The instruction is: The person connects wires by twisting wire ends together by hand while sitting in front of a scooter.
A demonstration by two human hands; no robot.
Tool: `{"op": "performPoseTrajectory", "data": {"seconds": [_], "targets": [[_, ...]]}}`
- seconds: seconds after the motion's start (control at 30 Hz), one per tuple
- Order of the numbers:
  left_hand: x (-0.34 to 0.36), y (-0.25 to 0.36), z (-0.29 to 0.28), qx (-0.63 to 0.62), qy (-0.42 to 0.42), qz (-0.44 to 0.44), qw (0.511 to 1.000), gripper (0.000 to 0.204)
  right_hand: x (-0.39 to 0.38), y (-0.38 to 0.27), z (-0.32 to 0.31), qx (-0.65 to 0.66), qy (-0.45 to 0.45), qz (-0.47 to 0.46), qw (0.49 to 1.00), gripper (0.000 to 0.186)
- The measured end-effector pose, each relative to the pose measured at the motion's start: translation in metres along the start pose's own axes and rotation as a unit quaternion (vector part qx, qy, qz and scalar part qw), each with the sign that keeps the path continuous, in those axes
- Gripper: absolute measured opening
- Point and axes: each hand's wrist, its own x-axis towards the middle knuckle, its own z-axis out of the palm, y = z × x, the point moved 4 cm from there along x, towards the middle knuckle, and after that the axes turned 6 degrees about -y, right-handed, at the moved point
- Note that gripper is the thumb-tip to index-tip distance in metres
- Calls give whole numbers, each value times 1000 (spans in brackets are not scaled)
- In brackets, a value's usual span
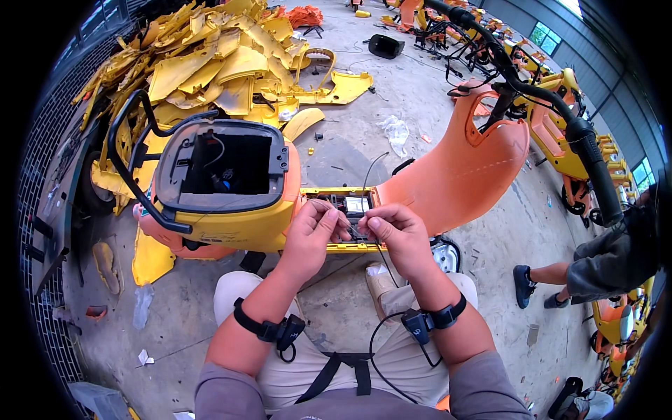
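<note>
My left hand [316, 225] and my right hand [399, 234] meet over the open footboard channel of an orange and yellow scooter [262, 227]. Thumbs and fingertips of both are pinched together on a thin dark wire [381, 253]. A length of it hangs below my right hand toward my knee. Just beyond my fingers, a box with a white label [356, 204] sits in the channel among dark parts. To the left, the scooter's seat compartment [231, 164] stands uncovered, with a cable inside. Its orange front panel [455, 168] rises to the right.
Yellow plastic panels [217, 63] lie heaped at the far left. The scooter's black handlebar [553, 105] arches across the upper right. Another person [602, 266] is at the right, near more yellow scooters [560, 140]. A plastic bag [395, 134] and scraps litter the concrete floor.
</note>
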Motion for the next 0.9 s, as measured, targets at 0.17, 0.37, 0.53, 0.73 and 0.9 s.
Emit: {"op": "performPoseTrajectory", "data": {"seconds": [0.17,0.37,0.53,0.73,0.9], "targets": [[-2,6,7,-17,-38,56,998,10,5,13,-3,52,13,47,997,19],[-4,9,10,-2,-89,70,994,8,4,22,5,128,-17,154,980,22],[-4,8,10,10,-92,68,993,7,3,25,4,144,-22,185,972,23],[-4,6,9,24,-74,60,995,8,2,22,4,148,-28,199,968,23],[-5,3,7,84,-44,73,993,9,2,26,8,192,-42,218,956,20]]}}
